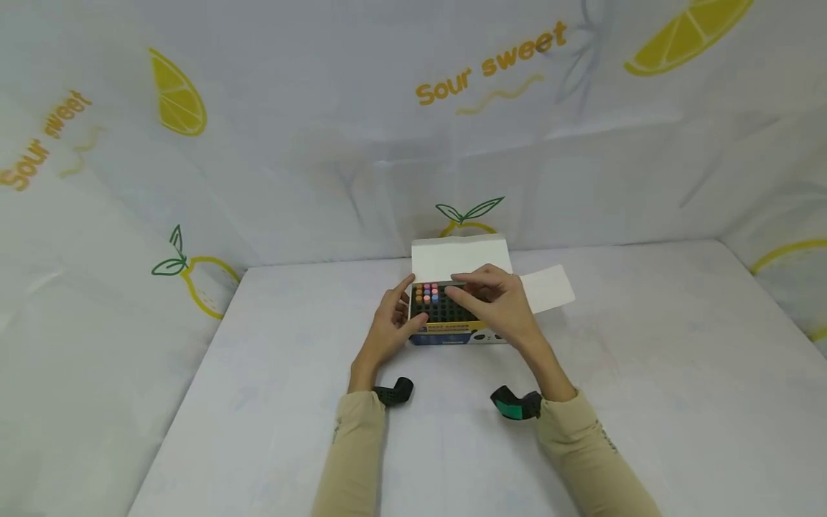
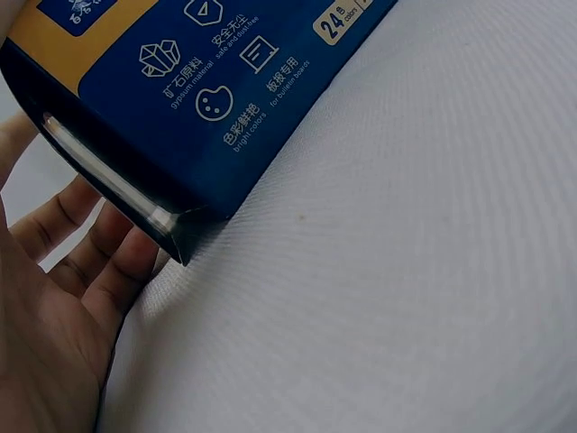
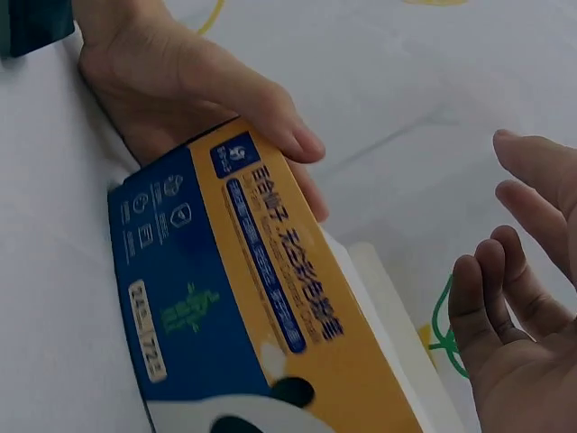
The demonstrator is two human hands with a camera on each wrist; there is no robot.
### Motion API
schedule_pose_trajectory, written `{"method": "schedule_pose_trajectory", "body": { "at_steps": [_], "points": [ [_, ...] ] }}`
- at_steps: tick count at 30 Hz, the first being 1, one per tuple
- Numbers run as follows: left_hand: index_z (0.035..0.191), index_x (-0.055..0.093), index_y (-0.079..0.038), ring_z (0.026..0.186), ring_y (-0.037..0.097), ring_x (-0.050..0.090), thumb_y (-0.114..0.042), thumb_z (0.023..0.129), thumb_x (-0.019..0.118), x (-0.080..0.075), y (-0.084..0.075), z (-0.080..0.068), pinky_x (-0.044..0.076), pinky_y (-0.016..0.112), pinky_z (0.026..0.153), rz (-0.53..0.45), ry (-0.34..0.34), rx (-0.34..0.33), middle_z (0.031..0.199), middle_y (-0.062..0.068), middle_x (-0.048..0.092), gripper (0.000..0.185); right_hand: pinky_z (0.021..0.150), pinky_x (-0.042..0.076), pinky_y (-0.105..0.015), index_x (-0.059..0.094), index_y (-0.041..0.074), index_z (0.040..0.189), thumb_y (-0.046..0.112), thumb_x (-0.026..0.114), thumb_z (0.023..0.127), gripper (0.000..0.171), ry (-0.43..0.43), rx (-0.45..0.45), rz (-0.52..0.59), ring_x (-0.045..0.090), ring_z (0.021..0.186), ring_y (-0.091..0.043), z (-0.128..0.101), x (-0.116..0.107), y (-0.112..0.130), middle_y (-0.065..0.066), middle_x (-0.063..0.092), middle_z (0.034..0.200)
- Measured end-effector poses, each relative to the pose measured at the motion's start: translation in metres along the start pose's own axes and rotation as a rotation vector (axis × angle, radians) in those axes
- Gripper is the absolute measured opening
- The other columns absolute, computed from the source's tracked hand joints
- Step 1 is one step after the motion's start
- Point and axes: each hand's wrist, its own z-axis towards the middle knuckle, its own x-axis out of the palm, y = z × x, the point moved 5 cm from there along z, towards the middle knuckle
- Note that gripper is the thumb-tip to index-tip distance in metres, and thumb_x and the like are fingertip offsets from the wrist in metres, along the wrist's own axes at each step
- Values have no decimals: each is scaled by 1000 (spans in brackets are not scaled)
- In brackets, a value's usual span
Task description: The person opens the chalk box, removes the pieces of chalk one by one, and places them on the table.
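A blue and yellow box of coloured chalk (image 1: 452, 336) stands on the table with its lid up. Inside, a black holder (image 1: 446, 312) has many small holes, and several orange, pink and blue chalks (image 1: 427, 294) fill its back left corner. My left hand (image 1: 389, 316) holds the box's left end, thumb at the front top edge and the other fingers around the far side. Over the holder, towards its right half, hovers my right hand (image 1: 500, 301). Its thumb and fingers are bent loosely and apart, and nothing shows between them in the right wrist view.
The raised white lid (image 1: 461, 257) stands behind the box, and a white side flap (image 1: 548, 289) sticks out to the right. A white cloth covers the table (image 1: 291, 431) and the wall (image 1: 310, 143) behind it. Each wrist carries a black camera mount (image 1: 517, 403).
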Motion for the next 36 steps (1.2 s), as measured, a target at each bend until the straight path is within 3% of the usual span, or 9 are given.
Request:
{"method": "schedule_pose_trajectory", "body": {
  "at_steps": [4, 9, 14, 19, 29, 36],
  "points": [
    [161, 33, -32, 90, 17, 48, -47, 94, 68, 1, 1, 0, 45, 26, 79, 0, -2, 7, 119, 11, 48, 77, 68, 52, -16, 74, -8, 114, 3, 77, 89, 28, -53, 45, -2, 62, 77, -2, 7, 19, -9, -7, 63, 92],
    [160, 33, -33, 89, 17, 48, -47, 95, 68, 2, 0, -2, 45, 26, 78, 9, -3, 11, 119, 11, 48, 75, 67, 50, -16, 77, -5, 109, 7, 80, 87, 25, -113, 72, -81, 60, 75, -4, 11, 28, -20, -17, 63, 91],
    [161, 33, -31, 86, 18, 47, -40, 96, 68, 2, -2, -1, 44, 27, 76, 13, -2, 29, 118, 12, 48, 74, 71, 52, -23, 80, 0, 107, 14, 82, 86, 24, -48, 101, -236, 63, 79, -17, 12, 33, -25, -17, 64, 96],
    [161, 33, -30, 87, 17, 47, -37, 95, 69, 1, -1, 1, 45, 26, 75, -7, 3, 24, 118, 12, 47, 75, 73, 54, -30, 80, -2, 106, 13, 83, 85, 26, 1, 98, -336, 66, 81, -29, 13, 35, -25, -20, 62, 99],
    [161, 34, -30, 86, 16, 47, -57, 94, 65, -1, 0, 1, 45, 25, 75, 11, -6, 23, 117, 12, 48, 79, 74, 57, -37, 80, -6, 99, 7, 83, 83, 21, 25, 103, -423, 65, 81, -30, 15, 40, -25, -21, 57, 102],
    [161, 34, -30, 86, 17, 47, -57, 93, 65, 0, 0, 2, 45, 25, 75, 13, -2, 25, 117, 12, 48, 80, 74, 55, -40, 80, -7, 96, 8, 84, 82, 21, 7, 120, -474, 62, 86, -31, 14, 42, -23, -22, 58, 104]
  ]
}}
